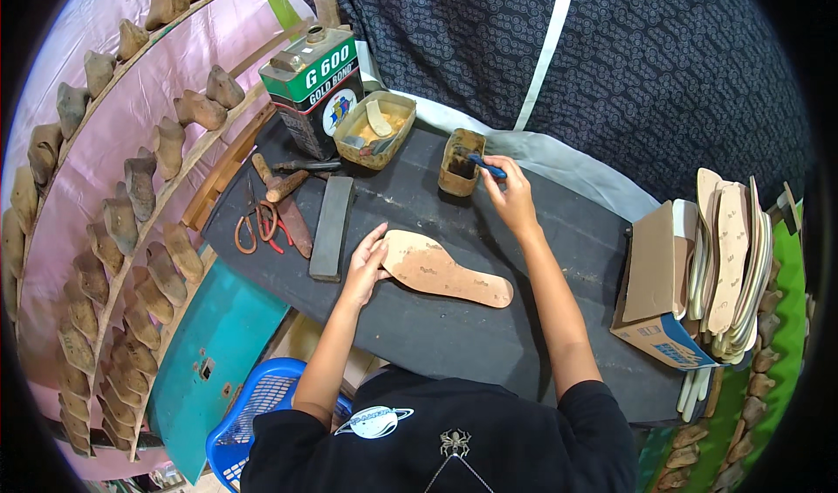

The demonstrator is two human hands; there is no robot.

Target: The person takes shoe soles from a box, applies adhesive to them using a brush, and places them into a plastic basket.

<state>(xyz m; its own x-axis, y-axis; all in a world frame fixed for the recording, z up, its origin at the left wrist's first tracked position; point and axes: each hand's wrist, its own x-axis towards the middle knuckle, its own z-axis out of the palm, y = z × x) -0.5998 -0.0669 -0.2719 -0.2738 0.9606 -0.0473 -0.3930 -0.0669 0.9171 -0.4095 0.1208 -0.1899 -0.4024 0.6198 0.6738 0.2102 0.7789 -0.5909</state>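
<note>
My left hand (364,268) grips a tan shoe insole (443,271) by its wide forepart, thumb on top. The narrow heel end points right, low over the dark work table (419,336). My right hand (511,198) pinches a blue-handled tool (490,166), which looks like a brush. Its working end is inside a small, stained rectangular tub (456,184) with dark residue, so the tip is hard to make out.
Left of the tub stand a larger tub (401,111) and a metal can (301,113). Nearer lie a grey rectangular block (333,229), a hammer (286,186) and scissors (246,231). A cardboard box (650,266) of insoles stands right; shoe lasts (140,183) line left racks.
</note>
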